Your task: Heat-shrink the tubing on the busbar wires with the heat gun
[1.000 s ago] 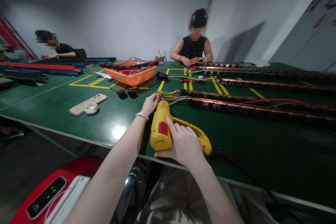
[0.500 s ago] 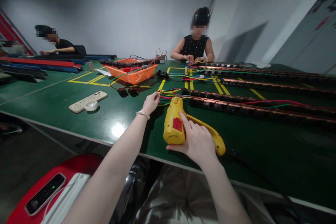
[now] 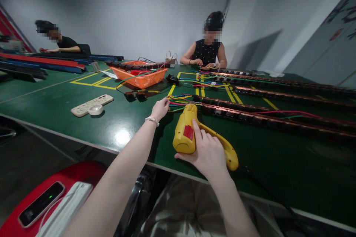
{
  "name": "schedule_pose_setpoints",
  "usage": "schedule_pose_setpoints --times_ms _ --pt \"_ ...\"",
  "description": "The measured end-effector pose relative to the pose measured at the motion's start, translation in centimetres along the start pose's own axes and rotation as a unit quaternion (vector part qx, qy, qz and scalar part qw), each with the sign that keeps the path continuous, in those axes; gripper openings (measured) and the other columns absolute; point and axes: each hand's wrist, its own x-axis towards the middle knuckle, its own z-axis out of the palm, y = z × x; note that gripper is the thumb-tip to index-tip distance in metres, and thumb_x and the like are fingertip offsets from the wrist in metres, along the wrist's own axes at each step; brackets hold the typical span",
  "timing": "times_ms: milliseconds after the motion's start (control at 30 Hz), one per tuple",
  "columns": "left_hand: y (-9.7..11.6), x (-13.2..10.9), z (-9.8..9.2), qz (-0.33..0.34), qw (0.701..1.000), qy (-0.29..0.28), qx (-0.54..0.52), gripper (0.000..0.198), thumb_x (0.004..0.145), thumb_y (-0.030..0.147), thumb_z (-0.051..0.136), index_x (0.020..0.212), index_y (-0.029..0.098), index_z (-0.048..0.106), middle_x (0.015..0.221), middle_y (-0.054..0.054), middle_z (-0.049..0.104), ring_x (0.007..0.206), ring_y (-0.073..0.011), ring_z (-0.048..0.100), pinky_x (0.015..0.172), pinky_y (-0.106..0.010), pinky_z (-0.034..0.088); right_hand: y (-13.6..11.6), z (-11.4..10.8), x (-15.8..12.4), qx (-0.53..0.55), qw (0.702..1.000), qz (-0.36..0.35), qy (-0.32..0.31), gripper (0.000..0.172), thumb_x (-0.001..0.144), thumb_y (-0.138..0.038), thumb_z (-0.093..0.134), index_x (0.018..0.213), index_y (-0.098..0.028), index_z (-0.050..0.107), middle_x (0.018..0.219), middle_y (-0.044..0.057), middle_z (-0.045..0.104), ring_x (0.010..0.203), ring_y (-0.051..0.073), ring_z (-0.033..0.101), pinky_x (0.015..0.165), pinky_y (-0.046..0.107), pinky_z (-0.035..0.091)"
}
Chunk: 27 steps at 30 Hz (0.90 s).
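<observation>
My right hand (image 3: 207, 150) is wrapped around a yellow heat gun (image 3: 185, 129) with a red label, gripping it by the body near its looped handle. The gun's nozzle points away from me, at a bundle of coloured wires (image 3: 180, 100). My left hand (image 3: 160, 109), with a bracelet at the wrist, pinches the left ends of these wires. The wires run from long dark strips with copper-coloured rails (image 3: 233, 113) that lie across the table to the right. The nozzle's tip is close to the wires; whether it touches them I cannot tell.
An orange basket (image 3: 147, 81) holding a dark strip stands behind my left hand. On the left lie a beige power strip (image 3: 90, 106) and a small white round dish (image 3: 96, 110). The gun's black cord (image 3: 267, 185) trails over the table edge. Two people sit beyond the table.
The heat gun's nozzle has shifted slightly right along the wires. My left hand keeps its pinch. The far person's hands have moved a little, and the view has tilted slightly.
</observation>
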Motion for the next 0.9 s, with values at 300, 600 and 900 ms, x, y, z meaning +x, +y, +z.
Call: schedule_pose_setpoints --times_ms 300,600,900 --pt "1.2 -0.4 -0.4 -0.027 0.998 -0.004 0.057 0.026 0.093 0.035 0.038 0.087 0.022 0.059 0.079 -0.004 0.069 0.070 -0.0163 0.059 0.060 -0.024 0.034 -2.0 0.1 0.4 0.041 0.998 -0.048 -0.021 0.122 0.056 -0.083 0.058 0.145 -0.008 0.021 0.097 0.009 0.058 0.086 0.025 0.054 0.080 0.038 0.037" --pt "1.6 -0.4 -0.9 -0.031 0.997 -0.013 0.063 0.028 0.094 0.038 0.040 0.093 0.020 0.061 0.088 -0.007 0.069 0.078 -0.0160 0.060 0.067 -0.023 0.036 -4.1 0.1 0.3 0.030 0.997 -0.071 -0.018 0.094 0.077 -0.061 0.055 0.146 -0.007 0.021 0.095 0.009 0.056 0.082 0.023 0.050 0.079 0.038 0.036" --pt "0.4 0.0 -0.3 0.016 0.997 0.020 0.073 0.026 0.092 0.032 0.040 0.083 0.019 0.061 0.077 -0.005 0.067 0.068 -0.0147 0.056 0.062 -0.023 0.034 -3.2 0.4 0.5 0.064 0.995 -0.074 -0.016 0.096 0.075 -0.068 0.054 0.145 -0.009 0.025 0.095 0.008 0.057 0.084 0.023 0.052 0.082 0.038 0.035"
